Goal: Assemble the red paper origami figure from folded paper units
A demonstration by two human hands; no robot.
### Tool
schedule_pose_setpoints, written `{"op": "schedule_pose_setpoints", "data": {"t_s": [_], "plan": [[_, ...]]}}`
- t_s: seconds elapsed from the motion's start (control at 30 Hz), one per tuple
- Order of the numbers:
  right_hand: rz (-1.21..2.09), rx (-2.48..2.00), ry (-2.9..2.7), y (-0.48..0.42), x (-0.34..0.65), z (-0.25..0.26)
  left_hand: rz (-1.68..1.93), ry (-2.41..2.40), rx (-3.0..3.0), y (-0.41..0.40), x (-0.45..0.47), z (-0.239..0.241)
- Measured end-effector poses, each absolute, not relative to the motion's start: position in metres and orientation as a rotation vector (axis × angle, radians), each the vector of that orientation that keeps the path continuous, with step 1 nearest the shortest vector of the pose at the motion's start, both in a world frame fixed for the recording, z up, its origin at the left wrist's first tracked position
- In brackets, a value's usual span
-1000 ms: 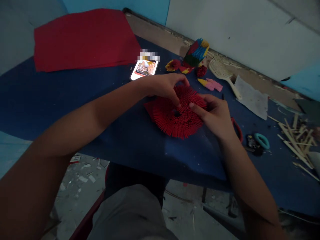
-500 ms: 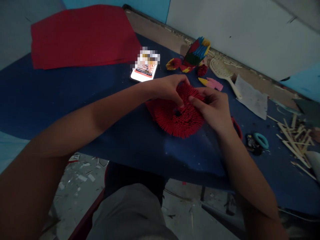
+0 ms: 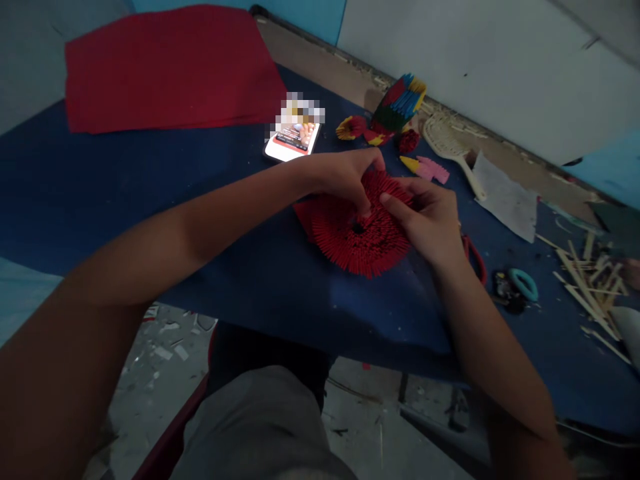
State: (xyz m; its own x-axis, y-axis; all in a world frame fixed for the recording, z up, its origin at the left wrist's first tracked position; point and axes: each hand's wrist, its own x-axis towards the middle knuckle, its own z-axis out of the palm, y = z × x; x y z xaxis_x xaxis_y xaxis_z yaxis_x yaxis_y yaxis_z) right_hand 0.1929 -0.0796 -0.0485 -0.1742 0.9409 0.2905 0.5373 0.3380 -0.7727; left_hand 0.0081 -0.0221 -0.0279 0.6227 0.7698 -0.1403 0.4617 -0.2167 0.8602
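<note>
Left hand [image 3: 349, 175] and right hand [image 3: 431, 217], half-curled, grip the round red disc [image 3: 367, 251], facing upward, radially spiked.

Person's left arm [image 3: 115, 280] bare, entering at lower left edge, elbow bent, forearm slanting up toward frame centre. Left wrist [image 3: 306, 175] low, nearly in line. Left hand [image 3: 350, 177] just above centre, back upward, fingers arched with tips bent down, left thumb [image 3: 363, 197] angled down and rightward in pinch. Right arm [image 3: 500, 360] bare, rising from lower right, elbow bent, forearm slanting up-left. Right hand [image 3: 433, 217] right of centre, right thumb [image 3: 399, 208] stretched leftward, other fingers curled, partly hidden, also pinching. Thumb tips near, apart.
</note>
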Motion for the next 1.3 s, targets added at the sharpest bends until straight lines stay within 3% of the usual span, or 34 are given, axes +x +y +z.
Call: {"op": "schedule_pose_setpoints", "data": {"t_s": [1.3], "plan": [[0.613, -1.325, -1.844, -0.083, 0.185, -0.043, 0.28, 0.834, 2.022, -0.012, -0.004, -0.024]]}}
